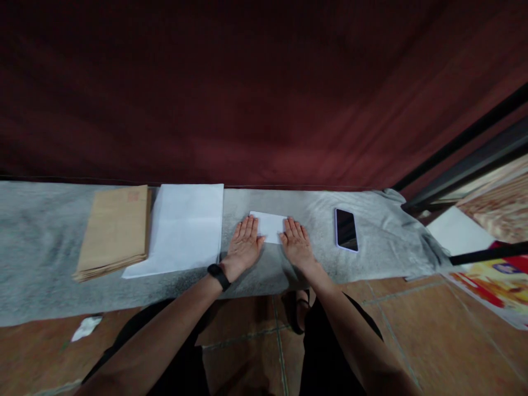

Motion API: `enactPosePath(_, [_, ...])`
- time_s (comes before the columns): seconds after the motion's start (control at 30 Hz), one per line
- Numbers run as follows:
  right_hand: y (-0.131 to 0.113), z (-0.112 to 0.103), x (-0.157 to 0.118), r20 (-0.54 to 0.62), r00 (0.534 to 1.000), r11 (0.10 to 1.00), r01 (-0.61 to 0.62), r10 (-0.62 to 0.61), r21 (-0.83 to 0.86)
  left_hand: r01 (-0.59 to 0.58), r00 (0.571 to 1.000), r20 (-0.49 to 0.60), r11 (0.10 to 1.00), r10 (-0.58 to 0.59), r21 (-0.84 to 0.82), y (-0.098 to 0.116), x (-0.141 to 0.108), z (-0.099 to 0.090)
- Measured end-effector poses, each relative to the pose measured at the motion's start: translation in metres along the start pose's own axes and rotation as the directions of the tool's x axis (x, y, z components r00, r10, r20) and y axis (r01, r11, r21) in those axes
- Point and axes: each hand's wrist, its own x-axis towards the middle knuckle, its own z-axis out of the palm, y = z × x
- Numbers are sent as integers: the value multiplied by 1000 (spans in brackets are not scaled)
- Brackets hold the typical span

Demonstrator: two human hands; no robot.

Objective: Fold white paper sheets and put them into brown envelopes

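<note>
A small white folded-looking paper lies flat on the grey cloth surface in front of me. My left hand rests palm down on its left end, fingers stretched out, with a black band on the wrist. On the paper's right end my right hand lies flat too, fingers extended. Left of my left hand are white paper sheets, and beyond them a stack of brown envelopes. A phone with a dark screen and pale purple edge lies to the right of my right hand.
The grey cloth covers a long narrow bench. Behind it rises a dark red curtain. Black bars and a colourful printed box or bag stand at the right. A crumpled white scrap lies on the tiled floor.
</note>
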Motion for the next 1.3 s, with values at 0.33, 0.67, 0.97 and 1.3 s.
enactPosePath(0.33, [-5, -10, -10, -87, 995, 998, -54, 52, -13, 61, 998, -7, 997, -60, 39, 3, -14, -3])
enactPosePath(0.67, [-70, -3, -24, 61, 993, 993, 94, -98, 71, -99, 993, 70, 994, 95, 50, 8, -30, -8])
enactPosePath(0.97, [-46, 0, -47, -90, 995, 999, -35, 34, 0, -52, 998, 46, 995, 48, 82, 9, -42, -5])
enactPosePath(1.3, [-49, -13, -32, -83, 991, 994, -100, 105, 53, -261, 964, 69, 964, 258, 50, 25, -12, -11])
